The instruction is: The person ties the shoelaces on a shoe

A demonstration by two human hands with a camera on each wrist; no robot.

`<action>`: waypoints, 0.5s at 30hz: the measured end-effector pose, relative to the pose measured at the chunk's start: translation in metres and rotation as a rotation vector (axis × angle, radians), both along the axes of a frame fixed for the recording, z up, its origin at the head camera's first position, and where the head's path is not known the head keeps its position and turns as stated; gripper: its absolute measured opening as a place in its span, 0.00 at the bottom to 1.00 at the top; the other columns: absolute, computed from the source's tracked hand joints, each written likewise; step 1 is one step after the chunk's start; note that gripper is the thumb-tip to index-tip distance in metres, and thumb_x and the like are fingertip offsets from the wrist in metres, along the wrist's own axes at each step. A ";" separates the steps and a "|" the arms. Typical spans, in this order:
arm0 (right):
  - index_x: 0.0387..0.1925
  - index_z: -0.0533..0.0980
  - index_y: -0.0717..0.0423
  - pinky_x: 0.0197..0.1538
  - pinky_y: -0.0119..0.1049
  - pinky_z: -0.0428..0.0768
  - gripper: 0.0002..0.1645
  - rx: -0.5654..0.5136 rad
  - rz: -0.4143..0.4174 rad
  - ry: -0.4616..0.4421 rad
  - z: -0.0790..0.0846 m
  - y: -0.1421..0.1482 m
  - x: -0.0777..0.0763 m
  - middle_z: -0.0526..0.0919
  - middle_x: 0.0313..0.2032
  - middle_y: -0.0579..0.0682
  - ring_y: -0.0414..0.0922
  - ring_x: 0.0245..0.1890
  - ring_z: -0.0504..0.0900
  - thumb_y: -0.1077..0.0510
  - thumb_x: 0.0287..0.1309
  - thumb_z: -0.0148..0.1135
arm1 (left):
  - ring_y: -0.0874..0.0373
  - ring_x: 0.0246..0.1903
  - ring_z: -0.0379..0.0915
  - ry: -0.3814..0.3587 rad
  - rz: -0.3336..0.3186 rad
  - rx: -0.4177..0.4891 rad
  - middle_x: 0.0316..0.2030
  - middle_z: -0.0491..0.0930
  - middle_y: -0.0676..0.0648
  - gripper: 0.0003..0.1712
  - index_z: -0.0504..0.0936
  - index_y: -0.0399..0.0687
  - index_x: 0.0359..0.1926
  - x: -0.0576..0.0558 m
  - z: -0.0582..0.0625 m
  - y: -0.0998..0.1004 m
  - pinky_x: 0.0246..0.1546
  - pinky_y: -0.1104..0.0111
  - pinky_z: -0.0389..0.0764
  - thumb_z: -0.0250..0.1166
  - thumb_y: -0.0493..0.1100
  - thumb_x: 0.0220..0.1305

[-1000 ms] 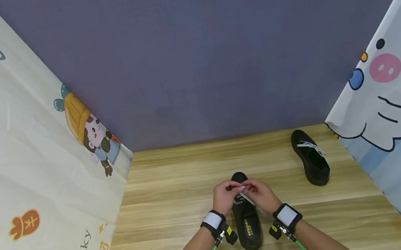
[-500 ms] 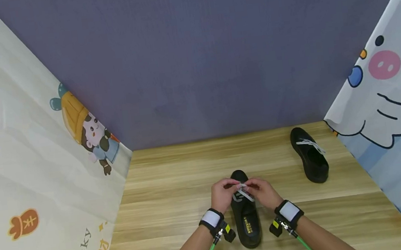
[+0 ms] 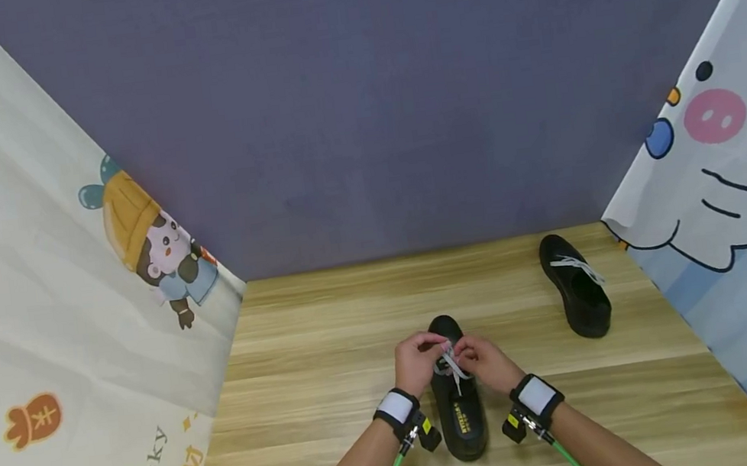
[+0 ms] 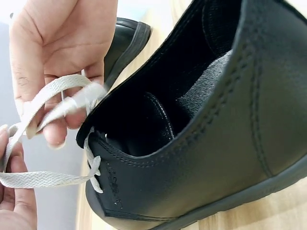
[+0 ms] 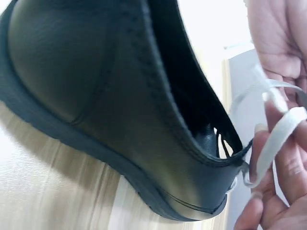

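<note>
A black lace-up shoe (image 3: pixel 465 445) lies on the wooden surface between both hands, toe pointing away, yellow lettering on its insole. Above its eyelets, my left hand (image 3: pixel 416 366) pinches the whitish shoelace (image 4: pixel 45 179) with thumb and fingertips. From the other side, my right hand (image 3: pixel 492 364) holds the same lace between thumb and fingers. In the left wrist view, the lace makes a loop between the hands, and one strand is blurred by motion. A loose end hangs back toward the shoe's opening in the head view.
A second black shoe (image 3: pixel 581 294) with a white lace sits at the back right of the wood-grain surface (image 3: pixel 315 324). A grey-blue panel (image 3: pixel 360 111) rises behind. Printed white cloths (image 3: pixel 42 301) flank both sides. Wrist-worn cameras (image 3: pixel 429 434) trail green cables.
My fingertips, close together a second ago, have parted slightly. The lace strand that slanted toward my right hand now has an end hanging down over the shoe. The head view has shifted a little.
</note>
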State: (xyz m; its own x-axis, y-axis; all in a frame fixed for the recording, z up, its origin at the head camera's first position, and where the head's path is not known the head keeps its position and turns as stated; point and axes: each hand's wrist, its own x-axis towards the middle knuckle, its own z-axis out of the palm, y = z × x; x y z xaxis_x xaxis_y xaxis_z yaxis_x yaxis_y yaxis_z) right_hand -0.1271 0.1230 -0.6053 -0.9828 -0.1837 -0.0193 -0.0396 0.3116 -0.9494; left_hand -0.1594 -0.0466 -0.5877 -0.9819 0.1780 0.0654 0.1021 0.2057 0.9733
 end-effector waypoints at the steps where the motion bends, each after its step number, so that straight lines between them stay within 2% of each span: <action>1: 0.41 0.75 0.65 0.37 0.33 0.76 0.03 0.033 -0.010 0.011 0.000 0.000 0.001 0.85 0.34 0.53 0.41 0.35 0.80 0.68 0.66 0.58 | 0.65 0.33 0.79 0.001 -0.001 -0.001 0.33 0.87 0.51 0.02 0.89 0.42 0.33 0.000 -0.001 0.001 0.35 0.72 0.79 0.74 0.37 0.59; 3: 0.38 0.78 0.62 0.38 0.34 0.75 0.02 0.101 -0.040 0.035 0.000 -0.001 0.004 0.84 0.35 0.51 0.41 0.35 0.78 0.66 0.66 0.60 | 0.65 0.33 0.79 -0.001 -0.003 -0.002 0.33 0.86 0.51 0.02 0.89 0.41 0.34 0.001 -0.004 0.002 0.36 0.71 0.79 0.73 0.36 0.59; 7: 0.41 0.79 0.62 0.38 0.34 0.73 0.06 0.184 -0.136 0.122 -0.001 -0.002 0.008 0.80 0.34 0.48 0.42 0.35 0.74 0.68 0.63 0.60 | 0.64 0.35 0.80 -0.010 0.008 -0.026 0.32 0.86 0.51 0.02 0.89 0.42 0.33 0.003 -0.010 0.003 0.38 0.71 0.80 0.74 0.36 0.58; 9: 0.43 0.78 0.63 0.38 0.34 0.73 0.10 0.208 -0.175 0.226 -0.002 -0.002 0.010 0.77 0.34 0.49 0.42 0.35 0.73 0.72 0.59 0.61 | 0.62 0.37 0.81 -0.013 0.015 -0.032 0.32 0.86 0.51 0.02 0.89 0.41 0.32 0.003 -0.013 0.004 0.40 0.70 0.80 0.74 0.36 0.57; 11: 0.43 0.78 0.63 0.38 0.35 0.71 0.13 0.244 -0.186 0.368 -0.003 -0.003 0.013 0.75 0.33 0.49 0.43 0.36 0.71 0.73 0.55 0.64 | 0.61 0.38 0.82 -0.019 0.017 -0.028 0.32 0.86 0.50 0.02 0.89 0.40 0.32 0.003 -0.015 0.004 0.41 0.70 0.80 0.74 0.35 0.57; 13: 0.41 0.81 0.60 0.39 0.36 0.69 0.13 0.302 -0.152 0.514 -0.004 -0.004 0.016 0.74 0.33 0.48 0.43 0.37 0.69 0.71 0.53 0.69 | 0.59 0.38 0.83 -0.027 0.016 -0.018 0.32 0.86 0.49 0.03 0.88 0.38 0.33 0.003 -0.016 0.003 0.39 0.70 0.81 0.73 0.34 0.58; 15: 0.39 0.83 0.54 0.39 0.37 0.65 0.11 0.391 -0.085 0.620 -0.005 -0.007 0.019 0.72 0.33 0.45 0.42 0.36 0.66 0.65 0.53 0.73 | 0.59 0.38 0.83 -0.039 0.015 -0.011 0.33 0.86 0.48 0.03 0.88 0.37 0.34 0.002 -0.017 0.003 0.37 0.70 0.81 0.72 0.34 0.59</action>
